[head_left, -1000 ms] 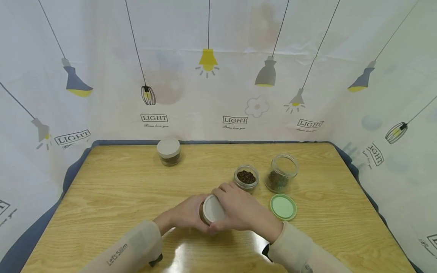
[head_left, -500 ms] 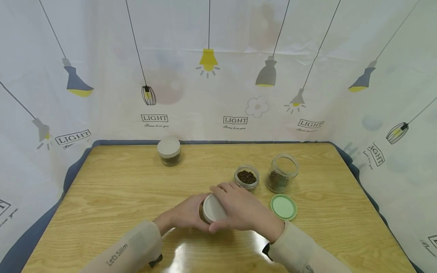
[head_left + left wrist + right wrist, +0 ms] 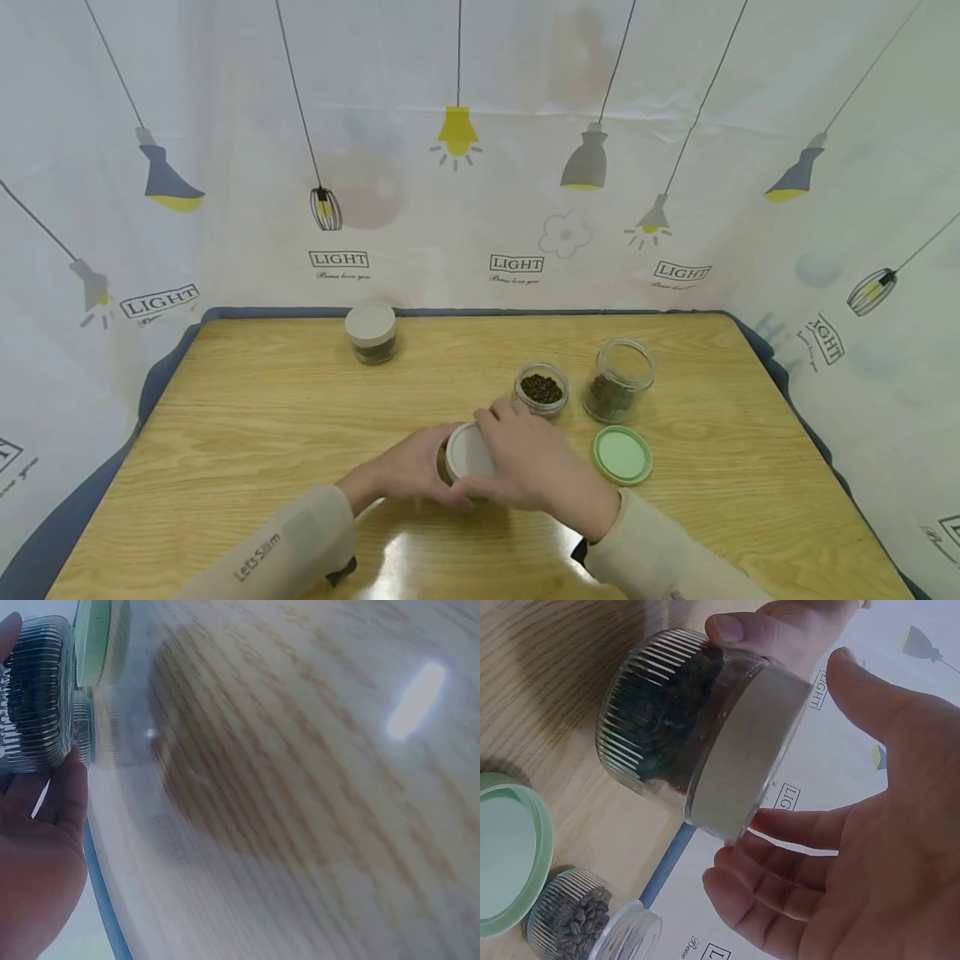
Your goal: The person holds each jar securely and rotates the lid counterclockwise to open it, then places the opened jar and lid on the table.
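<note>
Near the table's front middle, my left hand (image 3: 412,468) grips a ribbed clear glass jar (image 3: 660,709) with dark contents. The jar is tilted, its pale lid (image 3: 469,454) toward my right hand (image 3: 528,458). Seen from the right wrist, this hand spreads around the lid: the thumb stands apart from it, and loosely bent fingers (image 3: 799,829) touch or nearly touch its edge. In the left wrist view my left fingers (image 3: 71,791) support the jar (image 3: 37,694). The head view hides most of the jar behind both hands.
An unlidded small jar of dark beans (image 3: 541,390) stands just beyond my right hand. Beside it is a larger unlidded jar (image 3: 611,396), with a green lid (image 3: 622,455) lying before it. A white-lidded jar (image 3: 372,333) stands at the back left of the wooden table (image 3: 247,400).
My right hand has turned slightly around the lid: its fingertips shifted right and its thumb left. The left hand and its jar have stayed nearly in place.
</note>
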### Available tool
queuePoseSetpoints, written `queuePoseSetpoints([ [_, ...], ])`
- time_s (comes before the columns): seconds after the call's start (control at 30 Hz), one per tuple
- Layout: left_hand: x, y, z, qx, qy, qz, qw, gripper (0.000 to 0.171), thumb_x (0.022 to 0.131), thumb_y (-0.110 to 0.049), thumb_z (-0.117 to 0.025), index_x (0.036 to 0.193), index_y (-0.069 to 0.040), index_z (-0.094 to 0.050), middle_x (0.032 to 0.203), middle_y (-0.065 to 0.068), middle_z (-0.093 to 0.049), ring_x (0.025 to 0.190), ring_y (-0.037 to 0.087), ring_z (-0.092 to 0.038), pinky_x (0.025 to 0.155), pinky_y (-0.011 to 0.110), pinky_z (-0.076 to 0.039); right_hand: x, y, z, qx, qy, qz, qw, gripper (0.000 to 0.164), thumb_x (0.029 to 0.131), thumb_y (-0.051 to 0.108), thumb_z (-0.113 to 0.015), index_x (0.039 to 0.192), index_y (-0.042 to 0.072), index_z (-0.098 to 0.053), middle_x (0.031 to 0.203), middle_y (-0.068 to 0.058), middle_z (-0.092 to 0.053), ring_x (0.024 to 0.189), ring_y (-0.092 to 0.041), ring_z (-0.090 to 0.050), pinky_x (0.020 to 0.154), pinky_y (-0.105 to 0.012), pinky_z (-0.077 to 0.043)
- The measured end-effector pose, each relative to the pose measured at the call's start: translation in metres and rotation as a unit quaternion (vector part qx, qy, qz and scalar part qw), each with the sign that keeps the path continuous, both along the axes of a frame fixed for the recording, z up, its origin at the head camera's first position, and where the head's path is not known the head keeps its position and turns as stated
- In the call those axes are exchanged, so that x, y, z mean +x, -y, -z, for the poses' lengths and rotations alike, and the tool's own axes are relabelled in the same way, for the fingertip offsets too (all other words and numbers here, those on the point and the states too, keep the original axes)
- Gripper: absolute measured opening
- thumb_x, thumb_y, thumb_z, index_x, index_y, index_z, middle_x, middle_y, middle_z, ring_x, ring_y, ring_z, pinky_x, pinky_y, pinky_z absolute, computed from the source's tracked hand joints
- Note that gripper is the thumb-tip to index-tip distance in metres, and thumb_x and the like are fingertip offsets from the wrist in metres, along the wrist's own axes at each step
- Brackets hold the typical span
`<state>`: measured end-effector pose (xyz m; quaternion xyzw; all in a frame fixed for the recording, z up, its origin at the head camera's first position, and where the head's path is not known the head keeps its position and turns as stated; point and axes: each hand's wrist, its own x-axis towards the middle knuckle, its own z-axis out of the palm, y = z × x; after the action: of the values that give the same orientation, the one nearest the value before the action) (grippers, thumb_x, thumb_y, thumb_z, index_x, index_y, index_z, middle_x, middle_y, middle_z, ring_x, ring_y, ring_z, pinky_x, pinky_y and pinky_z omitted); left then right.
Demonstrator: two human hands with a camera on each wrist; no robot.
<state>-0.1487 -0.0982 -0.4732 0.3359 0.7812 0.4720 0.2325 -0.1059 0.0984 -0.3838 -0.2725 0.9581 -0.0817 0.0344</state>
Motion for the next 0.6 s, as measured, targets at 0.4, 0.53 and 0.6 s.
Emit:
queuePoseSetpoints([
  [0.4,-0.0029,-0.0001,0.0025,-0.001,-0.014,0.012,0.9998,0.072,0.065,-0.043,-0.086,0.126,-0.026,-0.05,0.117,-0.007,-0.06,0.104,0.012,-0.057,0.089,0.034,-0.05,-0.0004,0.0048,0.0024,0.008,0.021,0.007,1.0,0.079,0.072,0.067,-0.069,0.119,0.005,-0.054,0.109,-0.011,-0.055,0.097,-0.025,-0.051,0.077,-0.039,-0.053],
  [0.53,-0.0024,-0.0004,0.0014,-0.001,-0.008,0.015,0.9999,0.074,0.066,-0.041,-0.085,0.129,-0.027,-0.049,0.12,-0.007,-0.058,0.106,0.013,-0.056,0.09,0.034,-0.049,-0.0017,0.0043,0.0021,0.002,0.025,-0.007,1.0,0.077,0.072,0.061,-0.072,0.121,0.005,-0.053,0.112,-0.01,-0.055,0.101,-0.025,-0.05,0.078,-0.039,-0.053],
  [0.6,-0.0019,-0.0003,0.0006,-0.004,-0.004,0.013,0.9999,0.076,0.066,-0.04,-0.085,0.131,-0.027,-0.047,0.121,-0.007,-0.058,0.106,0.012,-0.056,0.091,0.035,-0.049,-0.0031,0.0037,0.002,-0.001,0.029,-0.018,0.999,0.077,0.071,0.059,-0.073,0.123,0.006,-0.053,0.112,-0.009,-0.054,0.102,-0.024,-0.049,0.078,-0.038,-0.052],
])
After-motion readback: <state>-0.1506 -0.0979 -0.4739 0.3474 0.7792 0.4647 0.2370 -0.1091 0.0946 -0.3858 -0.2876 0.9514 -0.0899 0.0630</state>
